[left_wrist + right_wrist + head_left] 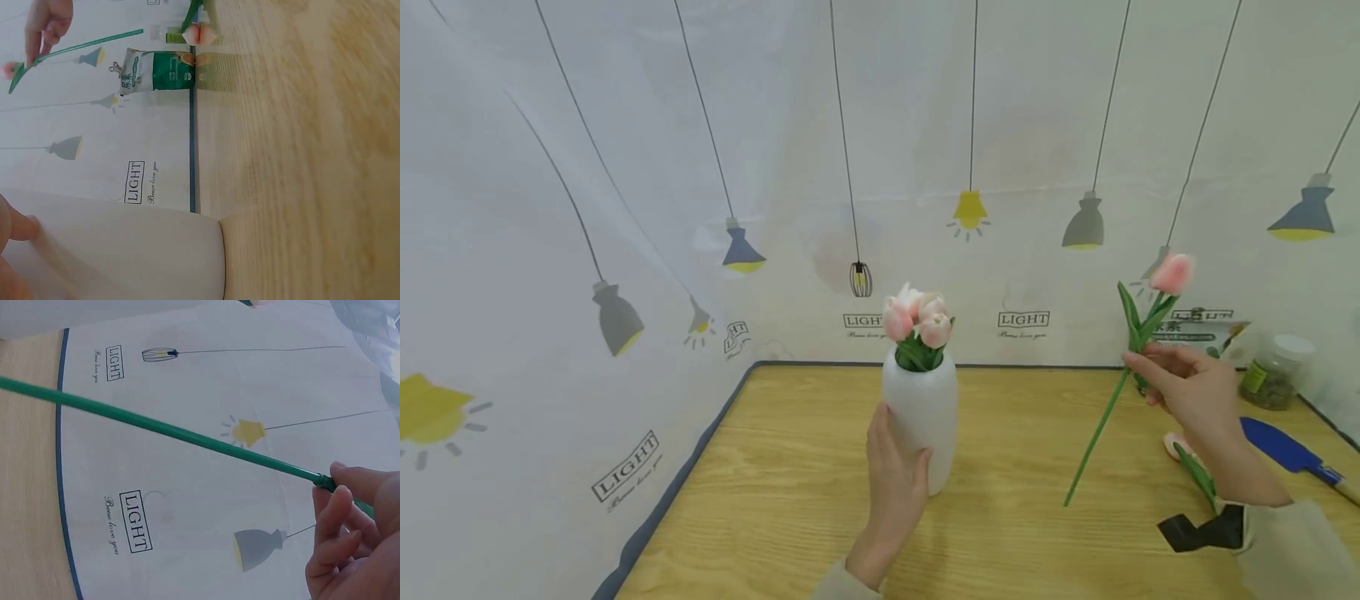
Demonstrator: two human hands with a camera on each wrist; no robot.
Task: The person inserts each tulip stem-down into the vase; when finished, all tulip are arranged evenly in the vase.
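A white vase (921,417) stands upright on the table, holding several pink-and-white artificial tulips (917,321) at its mouth. My left hand (895,479) grips its left side, thumb across the front; the left wrist view shows the vase's lower wall (125,250) and base on the wood. Raised to the right of the vase, my right hand (1198,396) pinches a single pink tulip (1172,275) just below its leaves. Its long green stem (169,430) slants down to the left, bare end apart from the vase. Below the right wrist lies another tulip (1195,471), partly hidden by the arm.
On the right are a blue spatula (1281,443), a jar with a white lid (1277,375) and a black object (1202,531) by the right sleeve. A green-and-white packet (156,70) with a clip stands by the back wall. Lamp-printed sheeting (805,167) borders the wooden table (775,483).
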